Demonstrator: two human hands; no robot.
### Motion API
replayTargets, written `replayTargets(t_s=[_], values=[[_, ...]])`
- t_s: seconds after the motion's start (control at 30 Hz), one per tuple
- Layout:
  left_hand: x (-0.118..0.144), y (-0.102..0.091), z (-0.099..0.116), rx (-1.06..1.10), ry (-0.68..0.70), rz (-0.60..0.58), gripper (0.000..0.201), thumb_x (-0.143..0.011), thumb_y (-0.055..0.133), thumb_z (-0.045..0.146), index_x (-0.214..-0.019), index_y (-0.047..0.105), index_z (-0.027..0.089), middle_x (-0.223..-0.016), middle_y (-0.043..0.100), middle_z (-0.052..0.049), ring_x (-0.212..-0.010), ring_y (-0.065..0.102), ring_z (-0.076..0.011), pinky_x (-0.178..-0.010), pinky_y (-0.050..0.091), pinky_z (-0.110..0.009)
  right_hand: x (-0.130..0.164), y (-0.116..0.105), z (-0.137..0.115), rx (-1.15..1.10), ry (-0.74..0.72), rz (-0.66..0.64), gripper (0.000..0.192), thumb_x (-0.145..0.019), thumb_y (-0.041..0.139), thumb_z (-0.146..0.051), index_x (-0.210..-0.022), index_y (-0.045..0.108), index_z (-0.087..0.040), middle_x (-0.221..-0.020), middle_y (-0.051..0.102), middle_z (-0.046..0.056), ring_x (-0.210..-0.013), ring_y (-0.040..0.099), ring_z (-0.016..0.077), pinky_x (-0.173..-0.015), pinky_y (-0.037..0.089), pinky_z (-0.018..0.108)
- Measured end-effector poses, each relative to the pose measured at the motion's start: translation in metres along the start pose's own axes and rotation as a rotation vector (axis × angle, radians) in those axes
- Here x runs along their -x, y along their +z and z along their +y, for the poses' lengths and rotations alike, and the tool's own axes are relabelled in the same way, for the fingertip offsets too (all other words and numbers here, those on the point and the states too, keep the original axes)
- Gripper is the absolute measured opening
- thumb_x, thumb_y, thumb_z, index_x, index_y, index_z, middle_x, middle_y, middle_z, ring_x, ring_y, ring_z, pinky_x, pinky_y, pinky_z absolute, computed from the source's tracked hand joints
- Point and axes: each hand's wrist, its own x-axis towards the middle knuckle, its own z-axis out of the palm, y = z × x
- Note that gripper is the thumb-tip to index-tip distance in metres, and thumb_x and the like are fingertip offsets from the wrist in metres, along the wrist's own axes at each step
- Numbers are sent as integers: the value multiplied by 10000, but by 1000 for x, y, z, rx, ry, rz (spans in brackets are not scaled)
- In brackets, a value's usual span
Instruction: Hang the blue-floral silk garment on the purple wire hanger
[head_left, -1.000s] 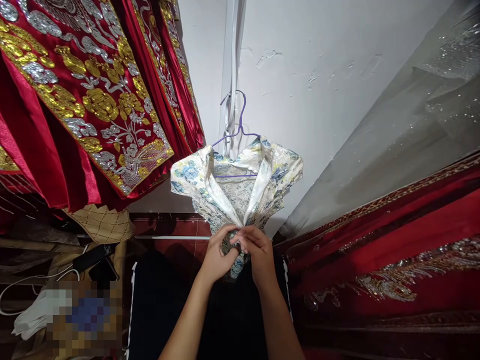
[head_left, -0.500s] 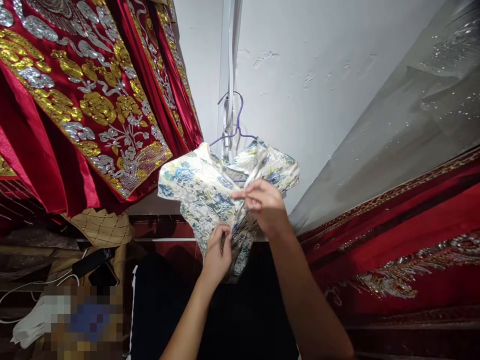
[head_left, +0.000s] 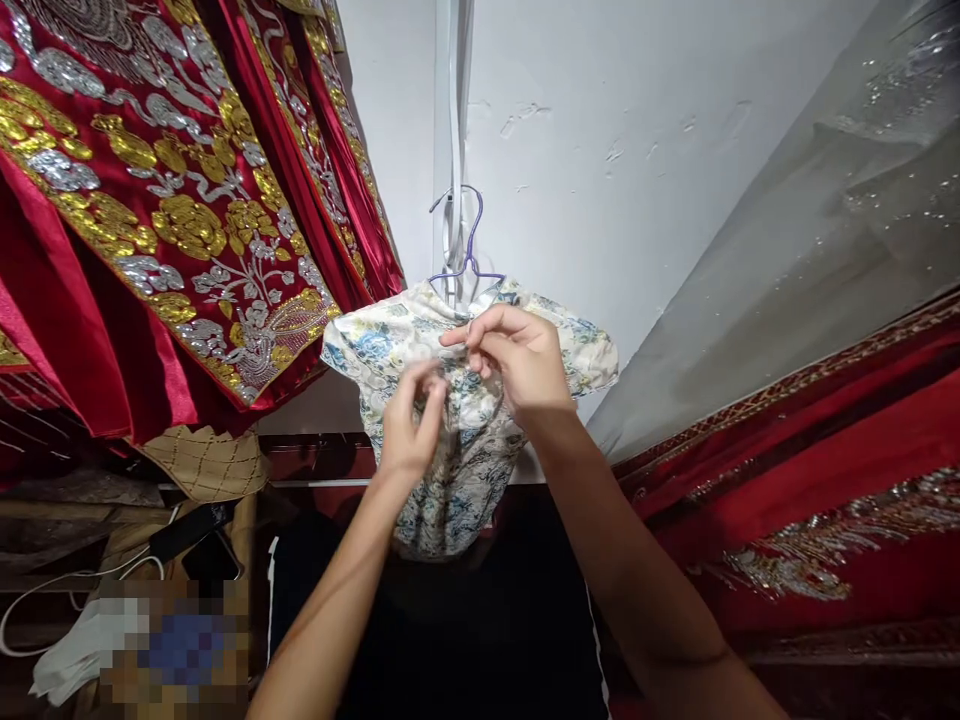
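A short-sleeved white blouse (head_left: pixel 480 490) with a blue and yellow floral print hangs on a purple wire hanger (head_left: pixel 470 262). My right hand (head_left: pixel 529 365) is at the front of its neckline, thumb and forefinger pinched together on the collar edge, one finger pointing left. What exactly lies in the pinch is too small to make out. Lower and to the left, my left hand (head_left: pixel 411 425) is in front of the blouse's chest, thumb and forefinger apart and slightly blurred. Nothing shows between those fingers. The front edges now meet down the middle.
White straps (head_left: pixel 452 120) run down the pale wall behind the hanger. Red garments with gold and silver sequins (head_left: pixel 191 225) hang at left. Sheer sparkly fabric (head_left: pixel 787 260) and a red beaded garment (head_left: pixel 817 480) are at right. A dark phone (head_left: pixel 212 557) and white cable lie lower left.
Both hands have risen, the left letting go of the lower front edge. The blouse's open V neckline has been drawn together, and its front lies flatter and wider.
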Motion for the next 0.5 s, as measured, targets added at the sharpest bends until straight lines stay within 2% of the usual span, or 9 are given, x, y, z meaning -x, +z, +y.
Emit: replayTargets(t_s=[0.07,0.13,0.2,0.27,0.33,0.43,0.5], values=[[-39,-3,17,-57,166,-20,376,-1005,513,342,-1364,549,234,-1105,672,-77,-999,638,-196,-901,499,-328,4,3,0,28,-43,-6,147,-812,573,-121,-692,624,-187,-754,685,15,-527,507,68,-486,408,213],[-68,-5,28,-165,295,-91,263,-1007,513,340,-1181,655,203,-1033,692,-63,-944,642,-180,-861,504,-309,4,3,3,36,-87,34,132,-832,584,-147,-712,607,-196,-730,656,1,-524,506,71,-478,390,212],[-84,-4,33,-273,384,-113,229,-1001,531,339,-974,686,172,-904,687,-44,-838,628,-156,-791,492,-280,3,3,14,27,-129,112,130,-839,588,-173,-716,567,-207,-704,624,-17,-498,487,66,-464,367,209],[-86,-1,33,-343,430,-83,244,-994,547,335,-873,668,161,-807,657,-26,-733,590,-131,-717,467,-257,2,1,29,20,-140,176,148,-835,576,-183,-696,534,-210,-683,597,-27,-474,467,60,-464,356,208],[-81,0,32,-370,433,-33,241,-994,549,326,-859,660,161,-772,639,-16,-688,564,-120,-682,448,-250,3,0,47,-3,-103,179,151,-826,555,-184,-679,524,-207,-672,589,-26,-460,457,59,-462,348,213],[-73,-4,29,-362,398,96,215,-987,561,315,-871,666,167,-790,653,-19,-755,588,-136,-734,457,-266,9,0,66,-60,-19,129,127,-799,539,-175,-675,534,-204,-670,615,-14,-444,447,68,-447,324,223],[-76,-14,26,-319,376,226,203,-980,576,314,-866,667,173,-818,660,-23,-810,599,-147,-782,461,-280,15,-1,72,-37,23,108,117,-776,529,-160,-669,555,-201,-682,645,1,-455,449,78,-450,319,230]])
